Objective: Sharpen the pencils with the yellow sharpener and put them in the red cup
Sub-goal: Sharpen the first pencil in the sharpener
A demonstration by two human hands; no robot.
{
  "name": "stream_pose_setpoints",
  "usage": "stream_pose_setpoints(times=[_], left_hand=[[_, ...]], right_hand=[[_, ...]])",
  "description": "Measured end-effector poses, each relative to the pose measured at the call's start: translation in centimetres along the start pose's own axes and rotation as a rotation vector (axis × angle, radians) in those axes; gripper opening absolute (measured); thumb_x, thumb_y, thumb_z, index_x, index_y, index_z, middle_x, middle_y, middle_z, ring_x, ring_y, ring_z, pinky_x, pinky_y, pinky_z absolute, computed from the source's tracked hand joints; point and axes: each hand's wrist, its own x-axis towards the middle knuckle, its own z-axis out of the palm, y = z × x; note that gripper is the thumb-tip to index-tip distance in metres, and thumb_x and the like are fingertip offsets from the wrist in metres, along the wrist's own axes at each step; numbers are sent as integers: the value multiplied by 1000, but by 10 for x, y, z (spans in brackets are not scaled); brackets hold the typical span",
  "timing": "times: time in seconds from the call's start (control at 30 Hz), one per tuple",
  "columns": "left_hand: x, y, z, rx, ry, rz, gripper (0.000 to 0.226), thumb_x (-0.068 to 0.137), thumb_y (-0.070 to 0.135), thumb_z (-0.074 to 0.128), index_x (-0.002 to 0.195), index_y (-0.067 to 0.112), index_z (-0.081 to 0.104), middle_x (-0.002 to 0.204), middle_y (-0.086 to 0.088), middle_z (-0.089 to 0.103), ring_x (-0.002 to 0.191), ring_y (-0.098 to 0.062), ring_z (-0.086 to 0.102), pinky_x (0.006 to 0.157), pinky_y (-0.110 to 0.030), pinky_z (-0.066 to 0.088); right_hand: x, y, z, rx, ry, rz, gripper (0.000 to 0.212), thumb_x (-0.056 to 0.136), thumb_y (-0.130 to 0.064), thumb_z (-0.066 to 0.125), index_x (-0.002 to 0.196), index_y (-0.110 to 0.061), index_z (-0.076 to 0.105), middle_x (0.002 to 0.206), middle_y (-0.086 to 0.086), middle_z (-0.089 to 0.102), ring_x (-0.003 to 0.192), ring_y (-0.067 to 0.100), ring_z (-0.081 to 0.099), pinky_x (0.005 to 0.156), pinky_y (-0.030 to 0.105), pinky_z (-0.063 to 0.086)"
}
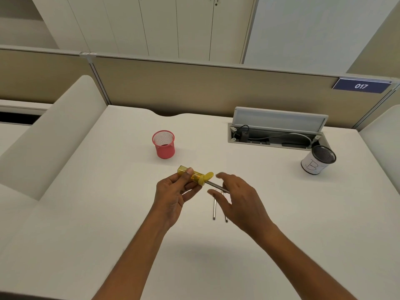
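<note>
— Over the desk, how is the yellow sharpener held?
— Clasped in the left hand; a pencil is seated in it, long axis slanting toward the right hand.
— Is the pencil gripped?
— Spread fingers are seen about it; no hold can be confirmed. The red cup is stood beyond the left hand.

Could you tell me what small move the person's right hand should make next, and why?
Probably close the right hand on the pencil and twist it. Its tip already sits in the yellow sharpener, which the left hand grips, while the right hand's fingers are spread beside its shaft. Two more pencils lie on the desk; the red cup shows none.
</note>
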Motion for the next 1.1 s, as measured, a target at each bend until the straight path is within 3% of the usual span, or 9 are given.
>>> stream_pose_setpoints(times=[0.1,0.2,0.3,0.43,0.53,0.7,0.83,0.93,1.1], left_hand=[[0,-1,1,-8,-3,-11,21,82,18,74,92,-1,76,95,-20,78,88,-30,78,75,-36,64],[0,-3,0,-11,-20,-16,23,83,18,73,95,-1,75,96,-20,78,90,-30,77,76,-36,64],[1,-2,-3,20,-35,-2,23,84,19,73,95,-1,75,95,-19,78,90,-29,77,78,-36,63],[2,-3,-6,42,-47,8,18,83,19,73,90,2,78,95,-19,77,90,-30,76,78,-36,63],[2,-3,-6,42,-37,12,21,83,19,73,94,0,77,99,-21,77,93,-32,77,78,-36,63],[3,-1,-4,-3,4,-4,26,80,20,74,95,-1,76,97,-21,78,90,-30,77,74,-36,64],[4,-1,-4,-11,11,-21,22,85,17,73,96,-1,75,97,-21,78,88,-30,77,74,-36,64],[4,-3,-4,-21,3,-26,24,81,19,74,94,-1,76,97,-22,77,88,-30,77,75,-36,64],[6,-1,-6,8,-36,-2,25,85,18,72,99,-3,74,99,-21,77,94,-32,76,78,-35,63]], right_hand=[[-2,10,5,-264,79,-235,24,105,-28,54,105,-8,66,74,3,54,63,22,48,45,34,42],[-2,8,4,-205,109,-196,24,104,-26,55,90,-11,67,63,-3,47,56,18,41,45,31,33],[2,-14,3,356,46,220,30,102,-24,61,76,-12,69,49,-11,39,45,9,36,46,23,30],[19,-23,-20,1043,-333,971,36,101,-31,61,75,-7,68,53,-2,23,48,16,19,47,27,24],[17,-20,-19,915,-338,822,34,101,-36,60,82,-12,74,52,-5,34,46,14,32,48,28,37],[2,-9,1,206,-7,108,27,97,-35,67,116,-17,61,84,-11,55,68,10,51,62,13,41],[1,4,6,-212,47,-226,17,102,-23,59,102,-8,66,77,2,55,61,21,47,47,32,43],[3,4,5,-237,83,-197,26,104,-27,55,88,-10,67,66,-1,50,57,20,42,44,32,33],[10,-16,0,505,-50,418,38,102,-28,60,71,-10,71,44,-9,37,43,10,35,49,19,29]])
